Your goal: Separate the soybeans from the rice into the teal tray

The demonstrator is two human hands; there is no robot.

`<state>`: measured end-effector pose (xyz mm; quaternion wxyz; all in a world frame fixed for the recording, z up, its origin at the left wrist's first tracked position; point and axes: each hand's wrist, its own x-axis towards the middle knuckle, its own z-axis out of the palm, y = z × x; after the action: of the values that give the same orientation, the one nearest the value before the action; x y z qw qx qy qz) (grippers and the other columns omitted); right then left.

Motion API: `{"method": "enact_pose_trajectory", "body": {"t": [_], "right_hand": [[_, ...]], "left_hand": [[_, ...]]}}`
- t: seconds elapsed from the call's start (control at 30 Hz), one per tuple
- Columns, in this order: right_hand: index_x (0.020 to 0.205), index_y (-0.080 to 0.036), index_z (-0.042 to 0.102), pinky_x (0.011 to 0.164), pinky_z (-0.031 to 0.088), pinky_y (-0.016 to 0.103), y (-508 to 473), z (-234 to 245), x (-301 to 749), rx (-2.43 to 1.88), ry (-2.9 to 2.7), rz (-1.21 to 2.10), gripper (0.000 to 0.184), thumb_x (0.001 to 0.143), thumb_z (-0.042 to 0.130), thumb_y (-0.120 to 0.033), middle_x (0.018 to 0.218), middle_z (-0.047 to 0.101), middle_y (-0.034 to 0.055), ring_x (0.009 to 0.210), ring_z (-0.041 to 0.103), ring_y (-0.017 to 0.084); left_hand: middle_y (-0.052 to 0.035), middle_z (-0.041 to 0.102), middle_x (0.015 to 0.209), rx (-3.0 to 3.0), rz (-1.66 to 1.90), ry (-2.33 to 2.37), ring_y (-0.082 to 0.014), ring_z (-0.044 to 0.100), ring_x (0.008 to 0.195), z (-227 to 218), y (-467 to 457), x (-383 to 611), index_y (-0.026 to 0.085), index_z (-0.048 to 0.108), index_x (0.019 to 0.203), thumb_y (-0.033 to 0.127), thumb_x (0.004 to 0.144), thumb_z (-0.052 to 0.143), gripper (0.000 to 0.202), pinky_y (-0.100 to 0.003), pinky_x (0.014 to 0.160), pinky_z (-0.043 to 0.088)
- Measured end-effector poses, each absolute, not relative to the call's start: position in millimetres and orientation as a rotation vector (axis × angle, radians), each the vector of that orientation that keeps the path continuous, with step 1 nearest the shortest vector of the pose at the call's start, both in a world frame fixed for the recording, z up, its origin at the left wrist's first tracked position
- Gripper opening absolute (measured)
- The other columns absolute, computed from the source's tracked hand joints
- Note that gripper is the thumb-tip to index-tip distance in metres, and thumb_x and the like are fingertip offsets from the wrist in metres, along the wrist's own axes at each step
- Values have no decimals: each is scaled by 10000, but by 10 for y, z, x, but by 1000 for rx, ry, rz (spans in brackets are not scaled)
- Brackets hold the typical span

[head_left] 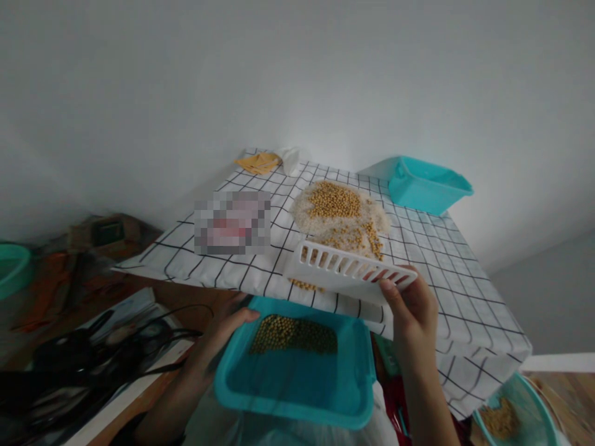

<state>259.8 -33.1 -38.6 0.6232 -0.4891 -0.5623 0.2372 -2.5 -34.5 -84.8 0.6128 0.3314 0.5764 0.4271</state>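
My left hand grips the left rim of a teal plastic tub held below the table's near edge; yellow beans lie along its far side. My right hand holds a white slotted basket tilted on its side at the edge of the table. Just behind the basket, a pile of beans mixed with white rice is spread on the checked tablecloth.
A second teal tub stands at the table's far right by the wall. A yellow cloth and a white object lie at the far edge. Cables and clutter fill the left floor. A teal bowl with beans sits lower right.
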Motion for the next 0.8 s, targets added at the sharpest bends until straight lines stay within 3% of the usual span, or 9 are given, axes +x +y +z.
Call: {"method": "enact_pose_trajectory", "body": {"t": [0.13,0.3,0.5,0.8], "right_hand": [[816,-205,673,699,456,286,-342,-369,2709,-1113,-1129,415,69,819,690,-272,783,669,14,745,619,166],[783,-198,658,755,470,339,-272,-342,2804,-1014,-978,269,75,790,699,-260,792,655,28,750,622,181],[822,-196,676,758,466,334,-267,-435,2759,-1087,-998,355,94,813,683,-290,827,671,29,762,621,175],[860,-195,686,716,448,297,-306,-455,2730,-1200,-1048,407,152,820,683,-341,813,680,19,752,613,170]], "left_hand": [[86,673,559,731,1025,1360,-162,619,543,-806,-319,-2,238,662,733,193,657,645,90,-223,558,490],[63,687,583,757,1013,1382,-179,628,559,-822,-334,18,239,643,700,213,672,629,41,-235,546,483],[57,712,607,774,992,1313,-184,650,572,-823,-345,17,237,651,757,203,673,621,96,-238,565,497],[44,685,538,781,981,1327,-197,632,511,-848,-353,44,240,630,693,221,679,617,28,-257,512,493]]}}
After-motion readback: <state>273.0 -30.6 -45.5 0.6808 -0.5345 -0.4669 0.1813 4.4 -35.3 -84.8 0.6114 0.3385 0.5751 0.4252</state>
